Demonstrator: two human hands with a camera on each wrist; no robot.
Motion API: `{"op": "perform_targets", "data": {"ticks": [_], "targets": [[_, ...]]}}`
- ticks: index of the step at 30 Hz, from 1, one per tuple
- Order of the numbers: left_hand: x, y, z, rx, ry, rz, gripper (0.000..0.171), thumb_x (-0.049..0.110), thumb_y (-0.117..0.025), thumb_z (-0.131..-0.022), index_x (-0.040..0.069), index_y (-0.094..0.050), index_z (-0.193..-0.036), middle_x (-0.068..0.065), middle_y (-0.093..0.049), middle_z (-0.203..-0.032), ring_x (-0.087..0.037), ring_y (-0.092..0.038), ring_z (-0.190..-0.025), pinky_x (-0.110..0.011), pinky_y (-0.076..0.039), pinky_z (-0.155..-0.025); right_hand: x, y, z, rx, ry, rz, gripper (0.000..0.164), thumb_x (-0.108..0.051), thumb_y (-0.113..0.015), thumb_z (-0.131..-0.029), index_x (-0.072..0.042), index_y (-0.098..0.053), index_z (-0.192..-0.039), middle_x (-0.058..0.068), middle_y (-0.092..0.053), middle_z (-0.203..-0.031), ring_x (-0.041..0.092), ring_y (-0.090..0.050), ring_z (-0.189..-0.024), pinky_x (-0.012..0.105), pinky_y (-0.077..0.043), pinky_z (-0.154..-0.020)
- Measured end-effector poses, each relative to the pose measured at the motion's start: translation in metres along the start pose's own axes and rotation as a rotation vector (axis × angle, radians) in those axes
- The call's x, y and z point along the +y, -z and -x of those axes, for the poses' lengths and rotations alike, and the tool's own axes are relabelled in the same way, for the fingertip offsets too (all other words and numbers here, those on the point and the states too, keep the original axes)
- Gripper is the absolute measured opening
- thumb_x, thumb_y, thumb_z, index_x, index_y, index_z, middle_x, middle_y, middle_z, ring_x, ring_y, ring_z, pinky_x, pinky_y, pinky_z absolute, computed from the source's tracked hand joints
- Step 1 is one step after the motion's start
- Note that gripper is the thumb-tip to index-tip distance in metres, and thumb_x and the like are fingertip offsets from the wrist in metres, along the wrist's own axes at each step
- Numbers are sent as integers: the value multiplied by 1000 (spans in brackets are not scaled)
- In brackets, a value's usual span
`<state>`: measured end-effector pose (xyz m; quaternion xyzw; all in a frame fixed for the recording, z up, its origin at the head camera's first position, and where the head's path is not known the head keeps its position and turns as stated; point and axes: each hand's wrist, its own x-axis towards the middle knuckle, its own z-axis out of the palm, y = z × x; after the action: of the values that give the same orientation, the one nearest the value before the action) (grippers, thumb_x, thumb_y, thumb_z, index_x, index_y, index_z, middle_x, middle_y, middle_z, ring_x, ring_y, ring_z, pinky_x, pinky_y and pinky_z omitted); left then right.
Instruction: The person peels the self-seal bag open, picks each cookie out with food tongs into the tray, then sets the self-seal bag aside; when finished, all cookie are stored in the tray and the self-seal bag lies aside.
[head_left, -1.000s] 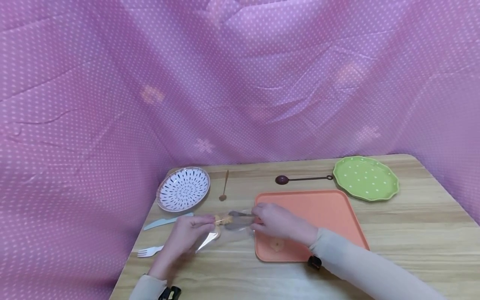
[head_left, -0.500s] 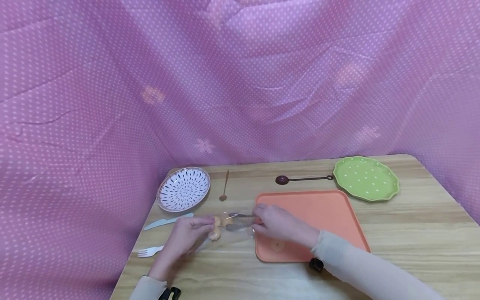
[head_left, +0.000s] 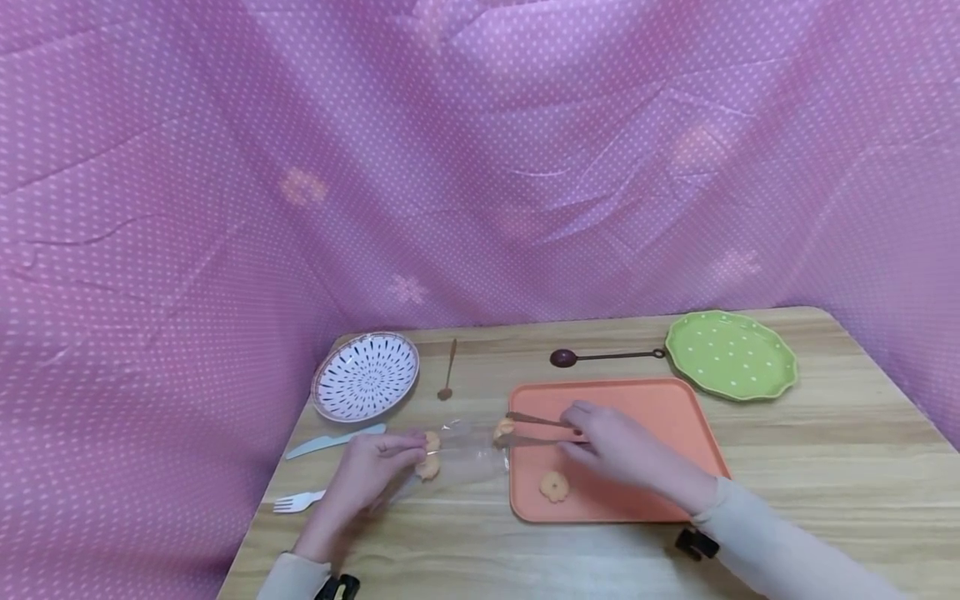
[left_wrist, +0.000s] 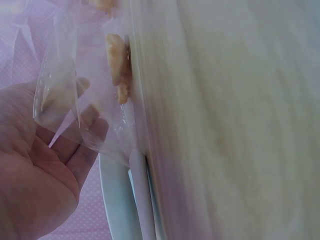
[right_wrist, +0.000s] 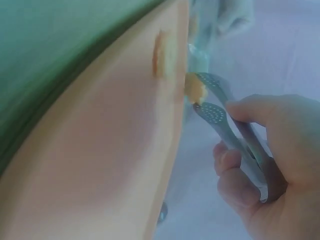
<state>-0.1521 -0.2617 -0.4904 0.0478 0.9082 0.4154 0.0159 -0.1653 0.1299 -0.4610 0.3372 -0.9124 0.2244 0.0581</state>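
My left hand (head_left: 375,467) pinches a clear plastic bag (head_left: 472,458) by its left end. Flower-shaped cookies (head_left: 428,467) sit inside the bag, near those fingers; the left wrist view also shows a cookie (left_wrist: 116,60) through the film. My right hand (head_left: 618,446) holds a pair of dark tongs (right_wrist: 214,115) with perforated heads. Between the tong tips is a cookie (head_left: 503,429), at the bag's right end and beside the left edge of the orange tray (head_left: 637,404). Another cookie (head_left: 554,487) lies on the tray, below the tongs.
A patterned white plate (head_left: 366,377) stands back left, with a small brown spoon (head_left: 449,371) beside it. A blue knife (head_left: 333,442) and a white fork (head_left: 298,502) lie left. Behind the tray are a long dark spoon (head_left: 564,358) and a green dotted plate (head_left: 731,357).
My right hand has drawn the tongs rightward, bringing a cookie from the bag's inside to its right end. My left hand has stayed in place on the bag.
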Motion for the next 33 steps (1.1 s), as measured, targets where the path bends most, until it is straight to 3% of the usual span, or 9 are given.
{"op": "perform_targets", "data": {"ticks": [7, 17, 27, 33], "targets": [[0, 2, 0, -3, 12, -18, 16, 30, -80, -85, 28, -81, -101, 13, -77, -117, -10, -72, -116, -41, -52, -112, 30, 15, 30, 52, -67, 36, 22, -25, -77, -89, -11, -68, -103, -7, -62, -83, 0, -54, -70, 20, -53, -62], [2, 1, 1, -6, 14, 17, 15, 29, -81, -85, 26, -81, -99, 11, -77, -118, -11, -72, -116, -41, -52, -111, 55, 5, 48, 115, -16, 48, 23, -24, -80, -85, -10, -69, -100, -3, -64, -80, 3, -53, -69, 19, -50, -60], [2, -2, 1, -6, 6, 19, 16, 30, -81, -85, 28, -81, -100, 13, -77, -116, -9, -72, -114, -40, -53, -111, 49, 25, 35, 17, -115, -90, 20, -26, -80, -87, -16, -68, -100, -14, -58, -76, -3, -47, -65, 16, -44, -57], [3, 0, 1, 7, 1, 5, 15, 33, -80, -85, 28, -81, -99, 14, -77, -114, -10, -73, -113, -42, -52, -112, 37, 17, 3, -70, -7, -129, 13, -28, -76, -91, -24, -66, -99, -15, -58, -80, -2, -49, -67, 16, -46, -60]]}}
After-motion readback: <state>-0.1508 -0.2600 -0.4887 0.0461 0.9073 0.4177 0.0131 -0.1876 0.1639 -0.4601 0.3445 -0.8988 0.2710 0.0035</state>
